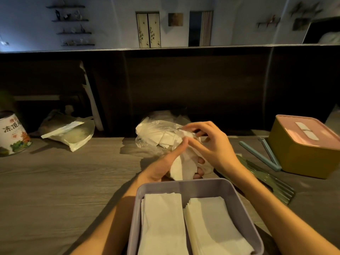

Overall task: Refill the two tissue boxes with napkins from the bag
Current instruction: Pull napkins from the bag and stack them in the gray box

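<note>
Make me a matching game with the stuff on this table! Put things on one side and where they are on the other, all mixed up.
Things:
1. tin can
2. yellow box
3. purple box
4. clear bag

Places or states:
A. open, with two stacks of napkins inside
B. far left edge of the table
C. right side, closed with a pink lid
D. middle of the table, just behind the hands

Pairs: 1-B, 2-C, 3-A, 4-D

Single head-worn view, facing forward and down, close over the table (pixel 55 181), room wall beyond.
</note>
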Available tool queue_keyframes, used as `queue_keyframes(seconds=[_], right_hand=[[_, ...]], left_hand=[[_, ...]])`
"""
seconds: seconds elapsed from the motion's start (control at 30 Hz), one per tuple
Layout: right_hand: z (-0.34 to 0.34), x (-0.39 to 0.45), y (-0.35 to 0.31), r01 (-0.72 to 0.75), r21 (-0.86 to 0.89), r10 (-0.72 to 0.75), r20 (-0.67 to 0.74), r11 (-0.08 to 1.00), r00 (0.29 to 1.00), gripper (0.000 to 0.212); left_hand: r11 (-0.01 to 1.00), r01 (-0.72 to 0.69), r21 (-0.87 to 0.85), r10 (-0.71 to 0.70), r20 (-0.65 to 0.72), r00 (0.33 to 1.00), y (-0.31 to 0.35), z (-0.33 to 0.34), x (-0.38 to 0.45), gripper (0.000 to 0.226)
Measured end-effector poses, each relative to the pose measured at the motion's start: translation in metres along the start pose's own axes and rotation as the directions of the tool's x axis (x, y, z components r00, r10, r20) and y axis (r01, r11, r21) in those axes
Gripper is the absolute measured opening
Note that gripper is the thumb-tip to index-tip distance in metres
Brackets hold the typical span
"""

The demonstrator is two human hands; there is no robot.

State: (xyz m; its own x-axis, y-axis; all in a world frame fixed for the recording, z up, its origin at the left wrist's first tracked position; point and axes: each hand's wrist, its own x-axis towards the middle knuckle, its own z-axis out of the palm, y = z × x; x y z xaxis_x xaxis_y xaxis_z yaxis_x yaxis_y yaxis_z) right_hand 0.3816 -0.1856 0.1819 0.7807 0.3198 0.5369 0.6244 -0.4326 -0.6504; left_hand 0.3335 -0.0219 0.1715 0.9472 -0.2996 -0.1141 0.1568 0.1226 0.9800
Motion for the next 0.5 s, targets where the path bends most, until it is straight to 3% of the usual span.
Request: queue_keyframes(seconds=[0.07, 0.13, 0.23, 0.37, 0.5], right_hand=[[-0.007, 0.003, -0.002, -0.095, -0.012, 0.095, 0.128, 0.995, 0.987, 0.063], [-0.012, 0.003, -0.002, -0.169, 0.037, 0.156, 0.238, 0.985, 0.959, 0.071], [-0.011, 0.001, 0.005, -0.174, 0.135, 0.145, 0.202, 0.975, 0.968, 0.054], [-0.003, -0.001, 0.019, -0.251, 0.159, 0.237, 0.107, 0.955, 0.966, 0.031], [0.014, -0.01, 0.027, -0.331, 0.247, 0.297, 0.165, 0.911, 0.94, 0.03]], left_hand=[[0.997, 0.047, 0.068, -0.047, -0.008, 0.999, 0.006, -0.002, -0.005, 0.04], [0.989, 0.045, 0.143, -0.043, -0.021, 0.999, 0.008, -0.008, -0.003, 0.045], [0.974, -0.007, 0.227, 0.037, -0.131, 0.991, 0.006, -0.021, -0.001, 0.067], [0.901, -0.168, 0.401, 0.3, -0.296, 0.907, -0.002, -0.039, 0.003, 0.043], [0.799, -0.123, 0.588, 0.371, -0.322, 0.871, -0.009, -0.041, 0.006, 0.038]])
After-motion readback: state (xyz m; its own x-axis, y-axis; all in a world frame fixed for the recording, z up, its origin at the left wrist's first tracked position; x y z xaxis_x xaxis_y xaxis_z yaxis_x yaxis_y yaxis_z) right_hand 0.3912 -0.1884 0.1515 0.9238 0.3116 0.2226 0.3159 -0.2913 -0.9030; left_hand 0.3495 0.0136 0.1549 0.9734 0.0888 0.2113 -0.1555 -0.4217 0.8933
